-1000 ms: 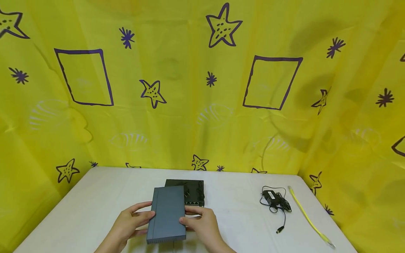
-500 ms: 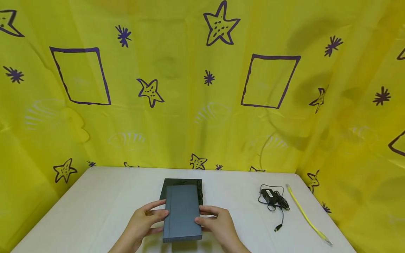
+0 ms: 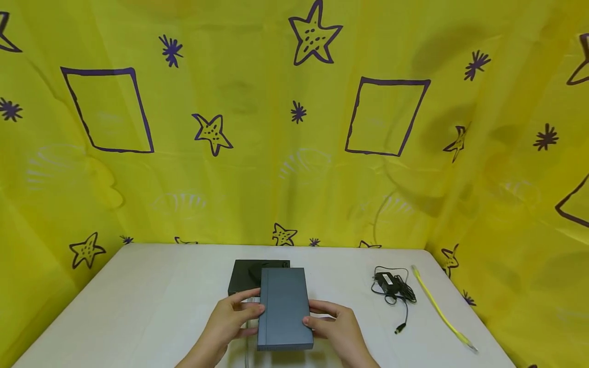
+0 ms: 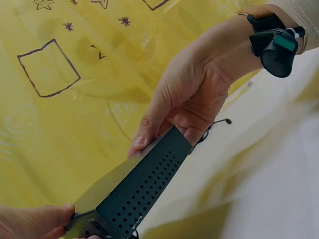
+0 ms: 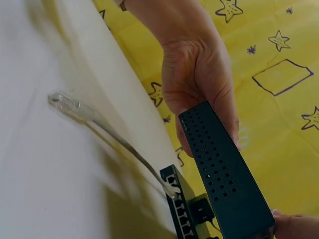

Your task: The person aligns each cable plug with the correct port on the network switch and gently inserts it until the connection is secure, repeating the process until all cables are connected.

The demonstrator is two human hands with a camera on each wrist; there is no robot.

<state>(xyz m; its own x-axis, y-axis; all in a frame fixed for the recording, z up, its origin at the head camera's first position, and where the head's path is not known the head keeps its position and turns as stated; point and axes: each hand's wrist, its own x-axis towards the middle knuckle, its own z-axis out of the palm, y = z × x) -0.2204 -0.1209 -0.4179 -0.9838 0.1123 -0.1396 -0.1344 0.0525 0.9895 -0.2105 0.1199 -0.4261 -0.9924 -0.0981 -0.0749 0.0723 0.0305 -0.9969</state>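
Note:
A flat grey network switch (image 3: 285, 306) is held above the table between my two hands. My left hand (image 3: 230, 317) grips its left edge with the thumb on top, and my right hand (image 3: 338, 324) pinches the right edge the same way. Rows of vent holes show on the side of the grey switch (image 5: 207, 154) in the right wrist view. Behind and partly covered by it lies a black network switch (image 3: 244, 276). The right wrist view shows ports on that black switch (image 5: 180, 214), with a pale network cable (image 5: 124, 142) plugged into one.
To the right on the white table (image 3: 138, 306) lies a black power adapter (image 3: 386, 281) with its coiled cord. Beside it stretches a yellow network cable (image 3: 439, 306). Yellow patterned curtains (image 3: 257, 179) enclose the back and sides.
Both hands have carried the grey switch to the right in the head view, uncovering more of the black switch's left part. The camera view has shifted slightly to the right.

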